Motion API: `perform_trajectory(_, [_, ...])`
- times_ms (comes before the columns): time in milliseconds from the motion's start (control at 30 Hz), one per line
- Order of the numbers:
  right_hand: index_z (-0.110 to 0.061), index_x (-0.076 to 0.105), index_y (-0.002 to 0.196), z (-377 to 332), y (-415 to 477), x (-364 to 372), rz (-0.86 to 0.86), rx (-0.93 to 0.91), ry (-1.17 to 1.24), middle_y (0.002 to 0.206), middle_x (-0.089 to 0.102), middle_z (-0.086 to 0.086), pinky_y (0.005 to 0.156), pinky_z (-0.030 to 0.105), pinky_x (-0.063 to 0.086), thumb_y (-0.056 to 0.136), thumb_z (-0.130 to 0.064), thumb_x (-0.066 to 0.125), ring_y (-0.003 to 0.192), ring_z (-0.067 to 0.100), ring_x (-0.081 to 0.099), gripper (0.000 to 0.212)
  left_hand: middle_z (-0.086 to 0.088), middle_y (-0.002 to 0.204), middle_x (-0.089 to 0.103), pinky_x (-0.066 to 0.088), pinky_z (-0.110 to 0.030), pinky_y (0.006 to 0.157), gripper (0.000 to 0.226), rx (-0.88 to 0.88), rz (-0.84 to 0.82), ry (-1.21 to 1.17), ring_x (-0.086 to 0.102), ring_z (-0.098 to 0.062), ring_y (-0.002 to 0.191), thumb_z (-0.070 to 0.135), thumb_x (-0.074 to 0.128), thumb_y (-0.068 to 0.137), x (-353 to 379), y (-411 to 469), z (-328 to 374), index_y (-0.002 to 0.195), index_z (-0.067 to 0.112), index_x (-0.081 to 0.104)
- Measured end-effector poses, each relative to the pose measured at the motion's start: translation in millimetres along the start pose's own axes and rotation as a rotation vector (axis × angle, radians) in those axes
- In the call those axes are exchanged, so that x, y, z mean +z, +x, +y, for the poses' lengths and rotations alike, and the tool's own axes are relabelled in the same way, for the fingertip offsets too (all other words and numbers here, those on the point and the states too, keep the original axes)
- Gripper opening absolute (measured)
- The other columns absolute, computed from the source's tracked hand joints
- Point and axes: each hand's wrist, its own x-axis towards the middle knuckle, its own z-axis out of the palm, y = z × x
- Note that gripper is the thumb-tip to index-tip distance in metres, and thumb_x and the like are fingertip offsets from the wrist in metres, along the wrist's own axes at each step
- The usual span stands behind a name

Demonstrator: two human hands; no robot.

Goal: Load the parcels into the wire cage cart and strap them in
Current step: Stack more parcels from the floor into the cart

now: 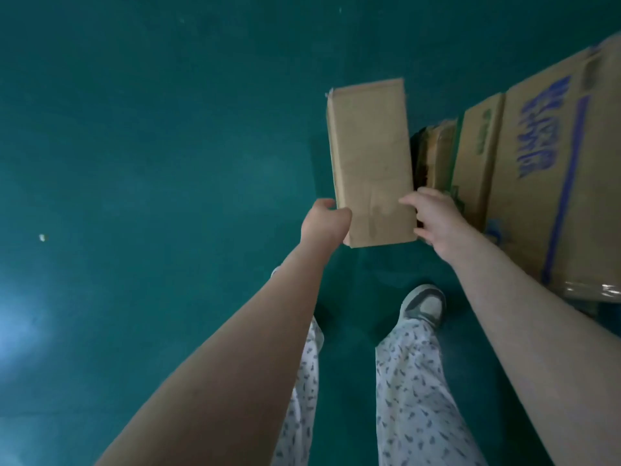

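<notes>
The loading looks to be at an early stage: neither the wire cage cart nor any strap is in view, so nothing can be called stowed, and strapping is all left to do. One plain cardboard parcel point(369, 156) is in hand. The left hand point(322, 220) grips its near left corner, fingers point(341, 215) curled round the edge. The right hand point(433, 216) takes the near right edge, with the thumb on the top face and the fingers point(424, 237) wrapped down the side, so both hands are closed on this parcel at the same end. Its long axis runs straight away from the fingers, the far end leaning a little to the left. Its broad face is turned up and a narrow side shows just beyond the left fingers. It seems to be held clear of the green floor point(134, 129), though whether the far end rests on anything cannot be told. To the right of the right fingers, a small dark box point(435, 153), a box with green print point(477, 156) and a large box with blue print point(551, 169) stand side by side. By my judgement these wait their turn.
</notes>
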Motion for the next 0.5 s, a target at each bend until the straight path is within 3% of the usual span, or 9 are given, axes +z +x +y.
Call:
perform_trajectory(100, [-0.020, 0.018, 0.151, 15.5, 35.6, 11.4, 0.014, -0.030, -0.018, 0.148, 0.036, 0.002, 0.102, 0.036, 0.037, 0.092, -0.026, 0.055, 0.127, 0.023, 0.041, 0.070, -0.006, 0.142, 0.041, 0.033, -0.026, 0.086, 0.058, 0.007, -0.011, 0.004, 0.044, -0.024, 0.125, 0.017, 0.045, 0.093, 17.2, 41.1, -12.1, 0.147, 0.014, 0.026])
perform_trajectory(200, [-0.020, 0.010, 0.152, 24.4, 54.2, 19.1, 0.048, -0.043, -0.037, 0.152, 0.031, 0.004, 0.108, 0.042, 0.036, 0.093, -0.026, 0.054, 0.132, 0.025, 0.038, 0.075, -0.003, 0.140, 0.041, 0.033, -0.027, 0.087, 0.056, -0.044, -0.084, -0.003, 0.043, -0.025, 0.125, 0.017, 0.046, 0.092, 31.9, 62.0, -22.1, 0.145, 0.012, 0.026])
perform_trajectory(300, [-0.017, 0.029, 0.147, 28.7, 60.5, 20.3, 0.035, -0.048, -0.039, 0.136, 0.048, 0.003, 0.083, 0.030, 0.045, 0.092, -0.024, 0.056, 0.111, 0.019, 0.050, 0.062, -0.003, 0.140, 0.045, 0.040, -0.033, 0.098, 0.070, -0.032, -0.121, -0.045, 0.047, -0.025, 0.122, 0.020, 0.054, 0.088, 45.5, 63.4, -32.1, 0.149, 0.022, 0.018])
perform_trajectory(367, [-0.018, 0.038, 0.140, 26.5, 54.7, 21.4, 0.026, -0.058, 0.014, 0.121, 0.051, 0.000, 0.069, 0.025, 0.041, 0.089, -0.023, 0.059, 0.096, 0.014, 0.052, 0.055, 0.000, 0.144, 0.039, 0.040, -0.036, 0.093, 0.080, -0.042, -0.118, -0.112, 0.045, -0.022, 0.120, 0.023, 0.056, 0.088, 46.8, 52.0, -33.5, 0.150, 0.032, 0.006])
perform_trajectory(500, [-0.025, 0.037, 0.117, 10.6, 28.1, 20.3, 0.073, -0.108, 0.094, 0.120, 0.051, 0.003, 0.082, 0.036, 0.047, 0.088, -0.029, 0.061, 0.101, 0.019, 0.051, 0.037, 0.002, 0.141, 0.037, 0.036, -0.034, 0.077, 0.078, -0.039, -0.093, -0.262, 0.042, -0.017, 0.102, 0.027, 0.055, 0.088, 38.4, 27.7, -28.4, 0.146, 0.042, 0.005])
